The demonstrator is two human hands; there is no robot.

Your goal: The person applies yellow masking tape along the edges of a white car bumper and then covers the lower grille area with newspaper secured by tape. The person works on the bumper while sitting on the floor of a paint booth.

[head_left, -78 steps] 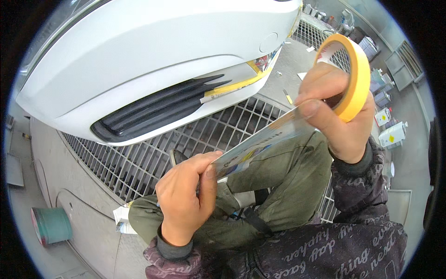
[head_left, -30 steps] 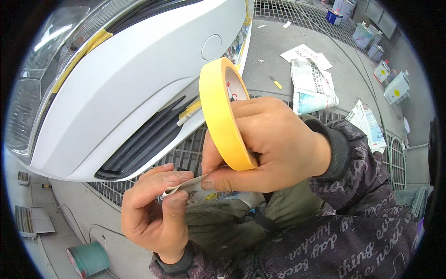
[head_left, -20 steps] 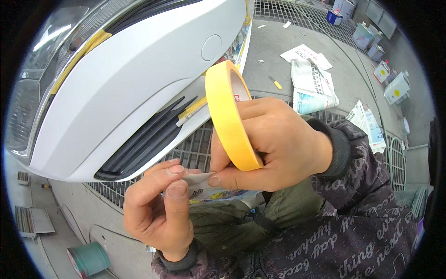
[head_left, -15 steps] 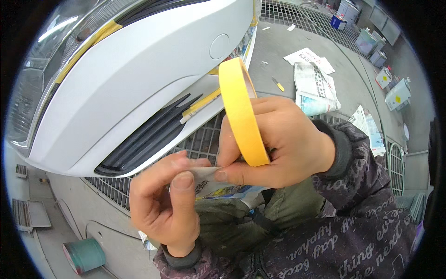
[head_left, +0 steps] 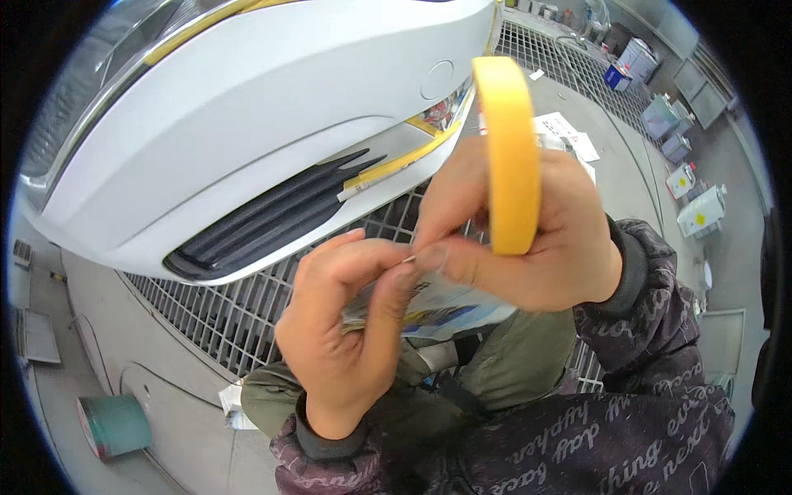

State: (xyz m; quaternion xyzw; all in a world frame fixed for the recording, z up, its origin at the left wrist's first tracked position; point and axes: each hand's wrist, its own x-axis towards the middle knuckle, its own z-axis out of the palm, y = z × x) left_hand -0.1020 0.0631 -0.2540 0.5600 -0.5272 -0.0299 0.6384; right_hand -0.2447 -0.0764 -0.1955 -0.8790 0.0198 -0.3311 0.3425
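Note:
A roll of yellow masking tape (head_left: 510,157) hangs round the fingers of my right hand (head_left: 569,231). That hand's thumb and forefinger are pinched together on the edge of a printed sheet of newspaper (head_left: 462,304). Right beside them, my left hand (head_left: 342,330) pinches the same edge with thumb and forefinger, the fingertips of both hands meeting. Below the hands the sheet droops over my lap. Ahead is a white car bumper (head_left: 264,132) with a black slatted vent (head_left: 272,216). Yellow tape with a paper strip (head_left: 396,171) covers the vent's right end.
A metal floor grating (head_left: 239,318) lies beneath the bumper. Loose printed paper (head_left: 569,132) is on the grey floor at right. Several cans and jugs (head_left: 701,210) stand along the right side, with a green bucket (head_left: 115,425) at lower left. The headlight (head_left: 82,107) is at upper left.
Both hands have moved up and right with the tape roll and newspaper, and their fingertips have come together. The view has shifted, with the bumper sitting differently in it.

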